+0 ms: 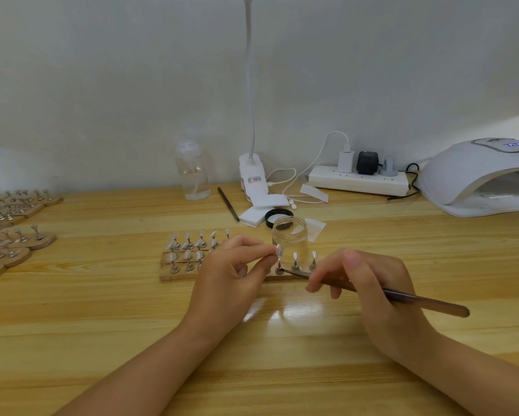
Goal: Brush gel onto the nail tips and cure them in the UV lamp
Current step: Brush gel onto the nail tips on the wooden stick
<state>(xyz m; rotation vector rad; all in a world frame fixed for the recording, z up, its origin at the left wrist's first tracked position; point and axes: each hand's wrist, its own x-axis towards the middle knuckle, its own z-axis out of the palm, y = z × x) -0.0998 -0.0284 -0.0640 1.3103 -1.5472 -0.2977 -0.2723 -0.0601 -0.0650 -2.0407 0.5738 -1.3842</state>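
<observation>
At nine o'clock, along the left edge of the wooden table [372, 340], several wooden stands [15, 235] carry nail tips on little stalks; whether they are already coated I cannot tell, as they are too blurred. Just left of centre sits another wooden holder [169, 273] with rows of nail tips [189, 244] on metal stalks, and this looks like the batch in hand. The left hand [231, 271] pinches one nail tip [279, 251] between thumb and fingertips, steadying it on its stalk at the holder's front row. Behind it, at twelve o'clock, stands an open clear jar [289, 235] with its black lid [277, 217] lying beside it, and a spare brush [228, 204] lies further back. The right hand [369, 280] grips a brush [402, 295] like a pen, its tip [283, 270] down near the foot of the pinched tip's stalk. At two o'clock the UV lamp [477, 178] sits well apart, its display lit and its mouth showing nothing I can make out inside. My judgement is that the brushing stage is under way, with curing of this batch not yet begun.
</observation>
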